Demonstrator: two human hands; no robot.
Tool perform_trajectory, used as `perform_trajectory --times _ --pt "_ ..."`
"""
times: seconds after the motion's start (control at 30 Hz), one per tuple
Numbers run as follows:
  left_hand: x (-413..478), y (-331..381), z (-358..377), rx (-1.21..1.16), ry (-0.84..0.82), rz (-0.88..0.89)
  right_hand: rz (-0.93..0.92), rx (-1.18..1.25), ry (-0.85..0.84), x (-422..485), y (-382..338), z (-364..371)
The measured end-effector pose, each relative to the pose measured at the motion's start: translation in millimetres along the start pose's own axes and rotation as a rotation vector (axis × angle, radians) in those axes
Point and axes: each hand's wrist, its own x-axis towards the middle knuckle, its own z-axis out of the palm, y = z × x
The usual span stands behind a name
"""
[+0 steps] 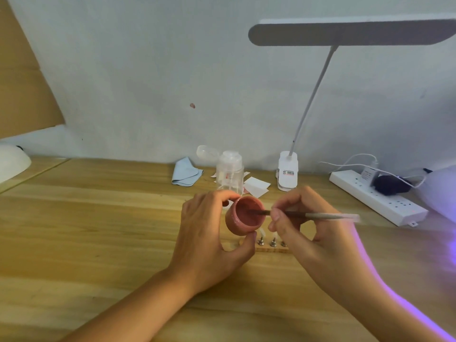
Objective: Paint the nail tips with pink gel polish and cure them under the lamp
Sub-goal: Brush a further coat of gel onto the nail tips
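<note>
Pot (pixel 243 217) of pink gel sits dead centre on my feed, lid off, tilted so I look into its open mouth. The left hand (pixel 204 233) grips it at nine o'clock, fingers curled over the top rim and thumb pressed up under the base. From three o'clock the right hand (pixel 308 233) pinches a brush (pixel 320 215) between thumb and fingertips near the dark ferrule. The pale handle runs out toward three o'clock, blurred, and the bristles are inside the pot, on the gel. At six o'clock from the pot, between the two hands, a wooden stand (pixel 271 250) lies on the table (pixel 98 218) with clear nail tips (pixel 262 234) on metal pegs. I make out about three; both hands hide the rest. At twelve o'clock, by the wall, I see a clear pump bottle (pixel 230 174) with its flip cap open, a blue cloth (pixel 186 172) at its eleven, and white wipes (pixel 256 186) just beside it at three. A white desk lamp (pixel 287 172) stands at one o'clock, its head over the right half of the view. A power strip (pixel 377 197) lies at two o'clock, a dark plug (pixel 391 185) in it. The cure lamp (pixel 441 191) shows at the frame's right edge, throwing violet light along the right forearm.
</note>
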Motion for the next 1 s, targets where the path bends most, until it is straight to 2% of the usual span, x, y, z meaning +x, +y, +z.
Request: perform_trajectory --times 0.07,0.2,0.27,0.37,0.47,0.63,0.77,0.93,1.0 --pt "0.6 -0.4 0.4 0.007 0.003 -0.007 0.022 -0.008 -0.044 -0.2 1.1 1.2" --pt "2.6 -2.3 1.0 0.013 0.011 -0.043 0.057 0.163 0.052 -0.9 1.6 2.8" --pt "5.1 -5.7 0.4 0.01 0.032 -0.122 0.131 0.307 0.117 -0.7 2.9 3.5" --pt "8.9 -14.6 -1.5 0.001 0.036 -0.341 0.308 0.526 0.156 -5.4 10.6 6.8" --pt "9.2 -24.3 -2.4 0.054 -0.043 -0.484 0.458 0.682 0.144 -10.9 18.1 11.2" --pt "6.6 -33.6 0.9 0.057 -0.187 -0.582 0.63 0.846 0.153 -14.7 27.4 14.5" --pt "3.4 -34.0 3.2 0.103 -0.202 -0.506 0.645 0.861 0.14 -16.1 32.4 14.9" --pt "3.8 -8.8 -2.3 0.193 -0.017 -0.092 0.629 0.879 0.166 -17.9 32.8 15.4" --pt "0.4 1.1 -0.9 0.116 -0.125 -0.121 0.622 0.907 0.194 -18.8 31.2 15.4"
